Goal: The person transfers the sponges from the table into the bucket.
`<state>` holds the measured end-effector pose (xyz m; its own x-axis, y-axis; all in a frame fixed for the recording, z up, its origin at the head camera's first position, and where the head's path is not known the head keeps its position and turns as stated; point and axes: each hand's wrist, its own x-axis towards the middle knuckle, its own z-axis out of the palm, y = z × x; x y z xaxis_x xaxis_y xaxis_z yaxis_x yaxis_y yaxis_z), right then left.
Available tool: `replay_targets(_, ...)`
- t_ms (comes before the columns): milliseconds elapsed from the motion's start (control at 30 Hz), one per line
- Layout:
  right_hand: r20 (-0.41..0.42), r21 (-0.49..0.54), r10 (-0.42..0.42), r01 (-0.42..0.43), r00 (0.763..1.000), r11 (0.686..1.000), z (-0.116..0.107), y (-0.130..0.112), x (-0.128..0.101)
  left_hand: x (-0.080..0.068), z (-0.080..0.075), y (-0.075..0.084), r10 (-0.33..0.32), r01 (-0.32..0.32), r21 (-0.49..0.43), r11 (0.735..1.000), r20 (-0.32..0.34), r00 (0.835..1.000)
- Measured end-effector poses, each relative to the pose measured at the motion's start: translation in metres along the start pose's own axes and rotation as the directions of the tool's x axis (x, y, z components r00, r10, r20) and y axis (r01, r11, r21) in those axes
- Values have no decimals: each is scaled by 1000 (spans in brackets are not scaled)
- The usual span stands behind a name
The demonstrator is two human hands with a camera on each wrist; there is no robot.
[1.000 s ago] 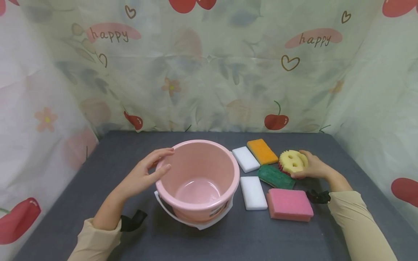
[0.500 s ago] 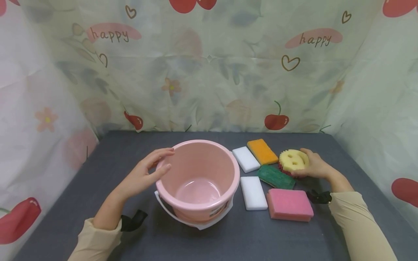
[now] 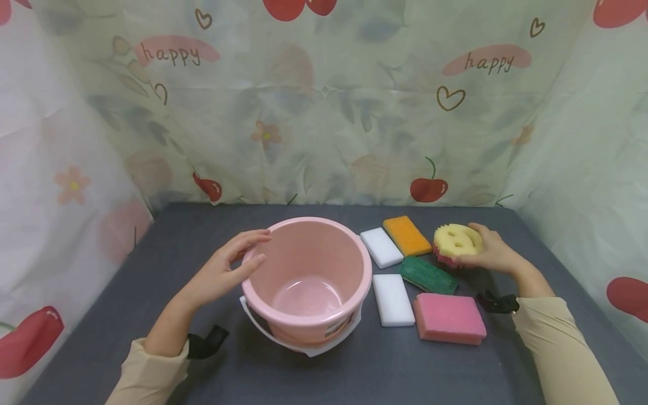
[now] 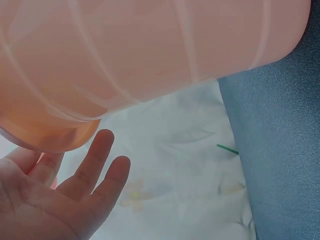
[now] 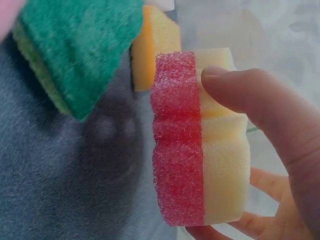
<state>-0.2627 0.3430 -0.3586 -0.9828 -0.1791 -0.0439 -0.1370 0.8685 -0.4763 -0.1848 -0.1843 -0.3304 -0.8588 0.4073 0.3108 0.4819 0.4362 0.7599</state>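
My right hand (image 3: 493, 253) pinches a round smiley-face sponge (image 3: 452, 243) between thumb and fingers. The right wrist view shows the sponge (image 5: 200, 140) edge-on, with a rough red layer against a smooth yellow one, raised off the dark table. My left hand (image 3: 228, 264) lies at the left rim of a pink bucket (image 3: 314, 253), its fingertips and thumb reaching over the edge. From the left wrist, relaxed fingers (image 4: 100, 155) show beside the bucket wall (image 4: 140, 50), two of them partly hidden behind the rim. Nothing lies inside the bucket.
Right of the bucket lie two white sponges (image 3: 381, 247), an orange sponge (image 3: 406, 236), a green scouring sponge (image 3: 428, 275) and a thick pink sponge (image 3: 449, 318). The bucket's white handle (image 3: 275, 336) hangs down in front. A patterned curtain (image 3: 324, 140) encloses the dark table (image 3: 405, 371).
My right hand has lifted the smiley-face sponge slightly up and to the right, away from the green one. The left hand and the bucket have stayed put.
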Motion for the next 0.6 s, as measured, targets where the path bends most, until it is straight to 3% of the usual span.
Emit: replay_targets(600, -42, 17, -50, 50, 998, 999, -10, -20, -4, 0, 0, 0, -10, 10, -7, 1000, 5, 1000)
